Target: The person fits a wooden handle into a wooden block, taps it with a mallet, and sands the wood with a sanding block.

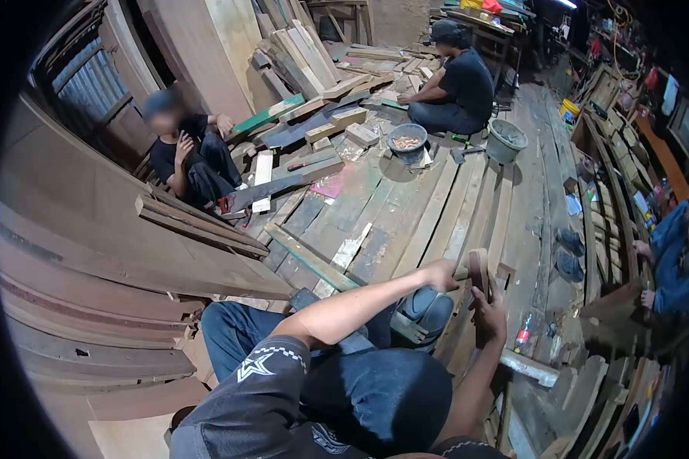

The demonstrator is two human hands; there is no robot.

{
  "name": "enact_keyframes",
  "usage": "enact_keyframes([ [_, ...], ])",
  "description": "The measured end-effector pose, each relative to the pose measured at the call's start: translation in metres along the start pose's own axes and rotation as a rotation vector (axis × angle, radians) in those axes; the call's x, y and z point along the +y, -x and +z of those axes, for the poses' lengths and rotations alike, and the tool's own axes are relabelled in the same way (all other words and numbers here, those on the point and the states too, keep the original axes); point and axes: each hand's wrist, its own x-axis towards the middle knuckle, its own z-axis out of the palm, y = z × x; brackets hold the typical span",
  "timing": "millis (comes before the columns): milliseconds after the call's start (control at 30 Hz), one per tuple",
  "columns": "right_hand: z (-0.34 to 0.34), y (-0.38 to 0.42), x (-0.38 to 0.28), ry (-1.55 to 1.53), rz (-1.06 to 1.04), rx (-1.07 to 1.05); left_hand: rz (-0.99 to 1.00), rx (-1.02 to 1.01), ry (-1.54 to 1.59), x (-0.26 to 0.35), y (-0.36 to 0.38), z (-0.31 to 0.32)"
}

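Observation:
My left hand [440, 275] is closed, its fingertips by the left side of a short brown wooden block [478, 269]. A small thing pokes out of it towards the block, too small to make out. My right hand [488, 315] grips the lower end of the same block, which stands nearly upright above my knees. Below the hands are my bent legs in blue jeans, with a dark shoe beside them.
One person [195, 153] squats at the left near a handsaw [272, 187]; another [463, 80] sits at the back by two buckets [507, 141]. Boards [436, 206] cover the floor. A bottle [523, 336] stands right of my hands. Blue clothing [674, 252] shows at the right edge.

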Motion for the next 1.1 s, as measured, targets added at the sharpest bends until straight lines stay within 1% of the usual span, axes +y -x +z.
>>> enact_keyframes([
  [67,0.008,-0.012,0.027,-0.147,-0.167,0.093,0.073,0.039,-0.057,-0.012,-0.007,0.002],
  [133,-0.003,-0.005,0.0,-0.089,0.194,0.021,0.01,0.364,-0.025,-0.012,-0.006,-0.019],
  [167,-0.001,-0.007,-0.012,-0.109,0.162,0.066,-0.017,0.524,-0.001,-0.011,-0.005,-0.031],
  [200,0.003,-0.001,-0.008,-0.123,0.129,0.115,-0.056,0.611,0.067,0.0,0.001,-0.053],
  [233,0.005,0.01,0.007,-0.053,0.167,0.088,-0.09,0.702,0.14,0.01,0.009,-0.075],
  [267,0.003,-0.001,0.006,0.014,0.146,0.072,-0.117,0.795,0.215,0.02,0.016,-0.096],
  [300,-0.002,-0.01,0.001,0.086,0.118,0.06,0.035,0.903,0.232,0.008,0.012,-0.099],
  [333,-0.001,-0.008,0.01,0.11,0.026,0.097,0.01,0.847,0.276,0.01,0.022,-0.101],
  [400,0.001,-0.009,0.007,0.065,0.063,0.089,0.018,0.848,0.23,-0.016,0.012,-0.083],
  [433,0.002,-0.007,0.003,0.08,0.062,0.107,-0.087,0.767,0.222,-0.017,0.015,-0.081],
  [500,-0.002,-0.01,0.011,0.087,0.06,0.115,-0.075,0.761,0.258,-0.023,0.011,-0.07],
  [533,-0.005,-0.008,0.006,0.109,0.024,0.113,-0.185,0.684,0.196,-0.016,0.012,-0.074],
  [567,-0.004,-0.006,0.011,0.096,0.0,0.147,0.007,0.81,0.238,-0.037,-0.001,-0.056],
  [600,-0.004,-0.008,0.014,0.079,-0.024,0.185,-0.139,0.633,0.215,-0.025,0.004,-0.061],
  [633,-0.008,0.0,-0.007,0.07,0.101,0.127,-0.14,0.56,0.203,-0.018,0.003,-0.061],
  [667,-0.006,-0.005,0.002,0.029,-0.013,0.169,-0.154,0.472,0.195,-0.015,0.001,-0.056],
  [733,-0.005,-0.022,0.041,-0.026,-0.215,0.268,-0.058,0.34,0.173,-0.024,-0.014,-0.039],
  [767,-0.007,-0.022,0.048,0.048,-0.276,0.261,-0.074,0.257,0.24,-0.032,-0.023,-0.029],
  [800,-0.012,-0.025,0.049,0.133,-0.329,0.261,-0.102,0.255,0.142,-0.027,-0.028,-0.021],
  [833,-0.013,-0.017,0.036,0.184,-0.321,0.299,-0.102,0.277,0.067,0.014,-0.004,-0.03],
  [867,-0.014,-0.01,0.023,0.233,-0.316,0.34,-0.07,0.297,0.151,0.023,-0.003,-0.021],
  [900,-0.012,-0.012,0.028,0.161,-0.195,0.224,-0.051,0.273,0.106,0.02,-0.004,-0.014],
  [967,-0.012,0.001,-0.011,0.056,0.06,-0.053,-0.003,0.228,0.069,0.023,-0.003,-0.011],
  [1000,-0.011,0.003,-0.015,0.025,0.042,-0.049,0.023,0.198,0.077,0.027,0.0,-0.012],
  [1033,-0.01,0.003,-0.017,-0.003,0.021,-0.047,-0.083,0.083,0.046,0.022,-0.006,-0.013],
  [1067,-0.01,0.003,-0.015,-0.03,0.003,-0.047,0.058,0.175,0.096,0.018,-0.003,-0.009],
  [1100,-0.005,-0.003,-0.008,-0.05,-0.053,0.037,0.059,0.147,0.083,0.022,0.003,-0.014],
])
